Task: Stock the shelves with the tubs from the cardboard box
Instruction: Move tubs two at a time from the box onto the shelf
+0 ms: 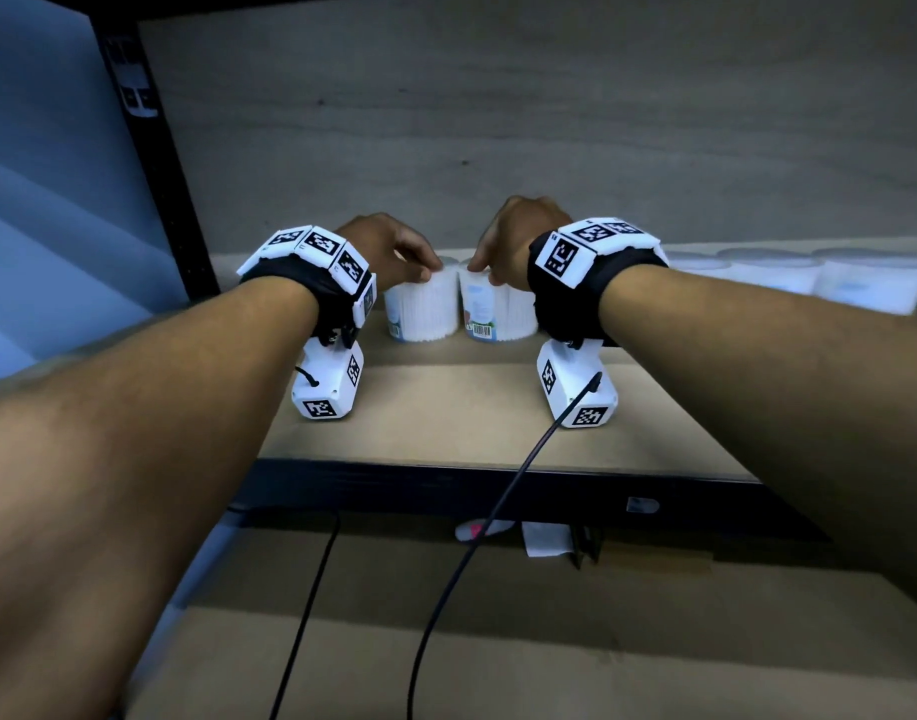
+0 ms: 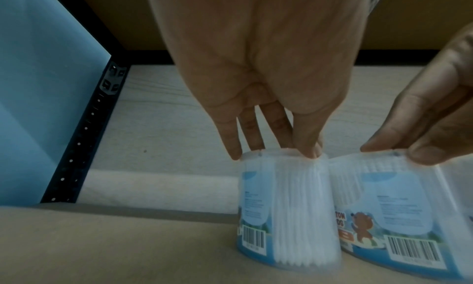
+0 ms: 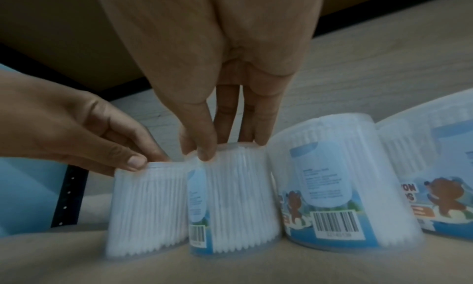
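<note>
So each hand is pinching the top rim of a clear round plastic tub packed with white cotton swabs: the left hand (image 1: 389,246) holds the left tub (image 1: 422,310), the right hand (image 1: 519,236) holds the right tub (image 1: 493,310). Both tubs stand side by side, touching, at the back of the brown board shelf (image 1: 472,407).

The risk as I see it is those grips. They're just fingertips on the rim, so a sideways pull on release could tip a tub into its neighbour.

The right wrist view shows more tubs (image 3: 340,179) lined up just beside the right one. The head view only gives those as a pale blur, I think, though it does show the shelf's black front edge (image 1: 498,485).
</note>
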A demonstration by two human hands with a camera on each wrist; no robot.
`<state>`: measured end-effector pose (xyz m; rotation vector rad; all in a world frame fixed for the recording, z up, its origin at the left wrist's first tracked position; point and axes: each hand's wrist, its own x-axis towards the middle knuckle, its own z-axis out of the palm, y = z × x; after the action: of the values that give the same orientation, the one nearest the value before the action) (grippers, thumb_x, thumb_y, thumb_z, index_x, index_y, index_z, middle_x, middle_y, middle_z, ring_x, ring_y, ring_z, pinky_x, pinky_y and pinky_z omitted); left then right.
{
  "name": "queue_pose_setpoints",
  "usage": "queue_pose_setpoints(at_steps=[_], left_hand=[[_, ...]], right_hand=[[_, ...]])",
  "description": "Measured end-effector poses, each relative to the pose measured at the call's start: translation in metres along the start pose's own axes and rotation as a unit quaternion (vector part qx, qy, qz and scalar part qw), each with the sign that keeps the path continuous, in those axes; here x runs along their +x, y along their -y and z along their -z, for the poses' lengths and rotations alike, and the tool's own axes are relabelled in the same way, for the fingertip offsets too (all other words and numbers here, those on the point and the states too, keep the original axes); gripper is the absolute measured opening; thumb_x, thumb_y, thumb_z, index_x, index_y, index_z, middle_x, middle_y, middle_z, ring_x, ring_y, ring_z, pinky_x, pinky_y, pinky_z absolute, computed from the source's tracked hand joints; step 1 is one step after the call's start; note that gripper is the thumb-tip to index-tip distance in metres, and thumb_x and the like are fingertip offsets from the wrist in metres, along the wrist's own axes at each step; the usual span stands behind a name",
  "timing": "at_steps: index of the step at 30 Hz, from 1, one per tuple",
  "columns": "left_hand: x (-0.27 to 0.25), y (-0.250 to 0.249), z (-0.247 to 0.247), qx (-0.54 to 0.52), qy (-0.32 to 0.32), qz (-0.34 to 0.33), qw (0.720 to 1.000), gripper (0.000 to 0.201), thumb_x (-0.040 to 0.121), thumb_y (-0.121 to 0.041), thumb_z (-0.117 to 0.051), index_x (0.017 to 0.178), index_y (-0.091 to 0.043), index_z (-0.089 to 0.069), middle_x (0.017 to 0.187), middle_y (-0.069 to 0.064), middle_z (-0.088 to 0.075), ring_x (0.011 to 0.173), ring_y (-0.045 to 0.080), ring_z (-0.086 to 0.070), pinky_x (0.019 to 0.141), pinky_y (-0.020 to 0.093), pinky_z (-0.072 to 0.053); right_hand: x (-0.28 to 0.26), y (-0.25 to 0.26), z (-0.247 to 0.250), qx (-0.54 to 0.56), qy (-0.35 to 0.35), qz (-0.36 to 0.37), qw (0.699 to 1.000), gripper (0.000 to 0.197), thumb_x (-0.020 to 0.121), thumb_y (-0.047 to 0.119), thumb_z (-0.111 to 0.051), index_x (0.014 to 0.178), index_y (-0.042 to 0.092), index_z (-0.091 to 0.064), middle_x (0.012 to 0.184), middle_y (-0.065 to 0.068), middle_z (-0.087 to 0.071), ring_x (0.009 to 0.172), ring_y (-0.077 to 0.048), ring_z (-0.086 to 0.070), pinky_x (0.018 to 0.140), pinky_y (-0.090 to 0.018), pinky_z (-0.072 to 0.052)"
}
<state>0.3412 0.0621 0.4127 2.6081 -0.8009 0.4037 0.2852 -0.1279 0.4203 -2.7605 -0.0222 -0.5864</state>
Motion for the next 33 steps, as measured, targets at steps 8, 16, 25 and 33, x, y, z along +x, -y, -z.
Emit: queue_pose_setpoints(at_steps=[8, 16, 25, 33], left_hand=[[-0.013, -0.012, -0.003, 0.108, 0.062, 0.027, 0.992, 0.048, 0.096, -0.024, -0.056, 0.142, -0.031, -0.048, 0.150, -0.003, -0.044, 0.137, 0.020, -0.041, 0.112, 0.027, -0.030], [-0.063, -0.065, 0.019, 0.123, 0.061, -0.021, 0.990, 0.051, 0.089, -0.033, -0.065, 0.139, -0.031, -0.052, 0.144, -0.005, -0.052, 0.131, 0.018, -0.048, 0.107, 0.026, -0.036], [-0.111, -0.127, 0.021, 0.105, 0.121, -0.065, 0.985, 0.044, 0.090, -0.040, -0.064, 0.132, -0.036, -0.055, 0.135, -0.016, -0.057, 0.108, 0.010, -0.062, 0.099, 0.027, -0.043], [-0.164, -0.182, 0.011, 0.078, 0.166, -0.159, 0.970, 0.021, 0.092, -0.035, -0.062, 0.111, -0.032, -0.067, 0.107, -0.017, -0.067, 0.078, -0.005, -0.057, 0.074, 0.013, -0.040]], right_hand=[[-0.024, -0.002, 0.022, -0.046, 0.025, 0.022, 0.998, 0.046, 0.086, 0.007, -0.053, 0.119, 0.036, -0.068, 0.126, 0.007, -0.064, 0.115, -0.018, -0.061, 0.099, -0.025, -0.046], [-0.109, -0.023, 0.070, -0.110, 0.053, 0.066, 0.990, 0.043, 0.089, 0.027, -0.068, 0.131, 0.031, -0.061, 0.135, 0.001, -0.059, 0.124, -0.027, -0.052, 0.102, -0.031, -0.039], [-0.181, -0.035, 0.095, -0.107, 0.067, 0.040, 0.991, 0.050, 0.085, 0.043, -0.072, 0.132, 0.035, -0.056, 0.130, -0.001, -0.060, 0.120, -0.025, -0.051, 0.098, -0.035, -0.042], [-0.246, -0.048, 0.112, -0.100, 0.094, 0.033, 0.990, 0.043, 0.087, 0.038, -0.070, 0.128, 0.036, -0.057, 0.124, 0.004, -0.063, 0.107, -0.018, -0.055, 0.091, -0.029, -0.042]])
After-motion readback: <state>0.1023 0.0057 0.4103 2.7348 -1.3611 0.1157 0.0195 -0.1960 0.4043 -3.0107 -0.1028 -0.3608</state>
